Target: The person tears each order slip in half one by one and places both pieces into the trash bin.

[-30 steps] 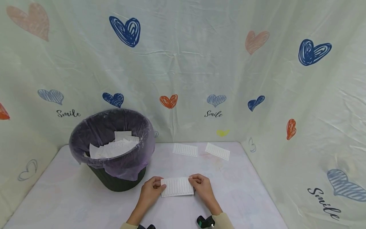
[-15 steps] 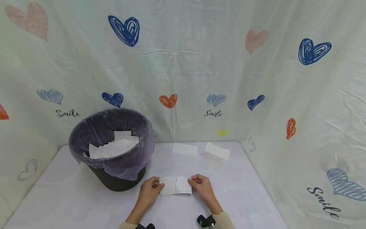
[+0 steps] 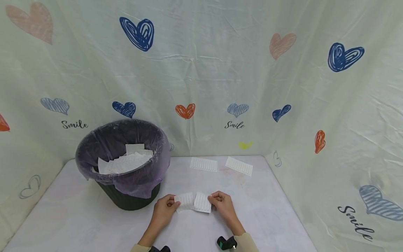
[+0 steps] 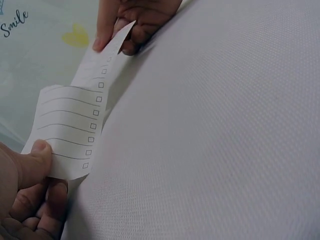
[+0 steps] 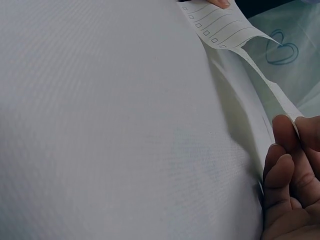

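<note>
A small white lined checklist paper (image 3: 184,202) is held up above the table, torn from its far edge down the middle. My left hand (image 3: 164,210) pinches its left end between thumb and fingers. At the opposite end, my right hand (image 3: 222,207) pinches the right part. Printed lines and small boxes show on the paper (image 4: 70,117) in the left wrist view. Seen from the right wrist, the two parts of the paper (image 5: 220,25) still seem joined by a narrow strip at the near edge.
A dark bin (image 3: 126,199) lined with a purple bag (image 3: 138,185) stands at the left with several white papers (image 3: 126,162) inside. Two lined papers (image 3: 204,164) (image 3: 239,166) lie at the table's back edge. A heart-printed curtain (image 3: 214,70) surrounds the white table (image 3: 264,217).
The paper was whole a second ago; a tear then opened from its far edge and has widened, with the two parts tilting apart. Both hands have kept their hold.
</note>
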Tool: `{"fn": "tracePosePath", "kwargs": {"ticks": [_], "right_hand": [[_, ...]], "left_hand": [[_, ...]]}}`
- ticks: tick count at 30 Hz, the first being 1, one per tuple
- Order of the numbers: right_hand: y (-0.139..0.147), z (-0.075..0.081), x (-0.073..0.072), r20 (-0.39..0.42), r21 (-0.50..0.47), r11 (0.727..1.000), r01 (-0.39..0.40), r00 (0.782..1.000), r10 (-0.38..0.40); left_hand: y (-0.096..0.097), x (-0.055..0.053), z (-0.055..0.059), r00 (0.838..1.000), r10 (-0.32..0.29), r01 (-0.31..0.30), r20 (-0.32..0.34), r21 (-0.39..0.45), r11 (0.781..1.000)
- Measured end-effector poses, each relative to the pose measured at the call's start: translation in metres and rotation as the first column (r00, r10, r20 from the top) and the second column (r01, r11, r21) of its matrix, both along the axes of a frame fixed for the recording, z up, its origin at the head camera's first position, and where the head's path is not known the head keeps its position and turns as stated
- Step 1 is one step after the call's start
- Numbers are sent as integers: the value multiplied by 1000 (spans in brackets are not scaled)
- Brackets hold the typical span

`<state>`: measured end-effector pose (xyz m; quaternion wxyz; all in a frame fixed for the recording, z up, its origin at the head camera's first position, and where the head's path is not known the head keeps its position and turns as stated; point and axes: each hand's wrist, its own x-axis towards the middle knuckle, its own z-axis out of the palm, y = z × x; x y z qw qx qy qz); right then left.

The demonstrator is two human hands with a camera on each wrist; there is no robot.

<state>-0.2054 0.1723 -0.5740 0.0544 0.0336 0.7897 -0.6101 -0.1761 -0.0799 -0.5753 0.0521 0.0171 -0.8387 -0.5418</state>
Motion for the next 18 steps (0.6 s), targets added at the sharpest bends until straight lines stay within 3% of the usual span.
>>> {"fn": "tracePosePath", "kwargs": {"ticks": [18], "right_hand": [[0,-4,-1,-20,-1,1000,-7,1000,7]], "left_hand": [[0,1,1,1000,14,-14,-11,-1,1000]]}}
